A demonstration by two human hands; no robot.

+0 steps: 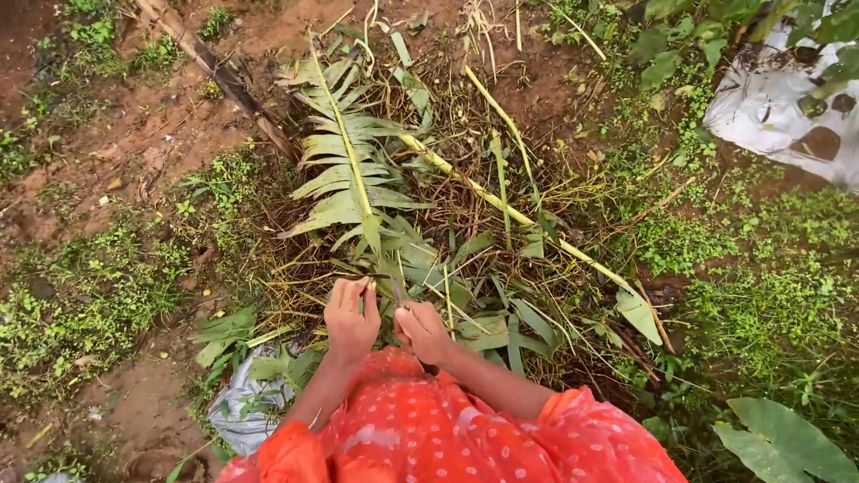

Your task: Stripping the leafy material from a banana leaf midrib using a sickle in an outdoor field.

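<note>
One palm frond (pixel 344 161) lies on the ground, its stem end running down into the left hand (pixel 350 317), whose fingers curl closed around a leaflet (pixel 370 234) at the frond's base. Just right of that grip, the right hand (pixel 421 329) is closed too; what it pinches cannot be made out. Two yellow-green stalks (pixel 501 204) stretch beyond the right hand. Both wrists are bent forward, knuckles up.
</note>
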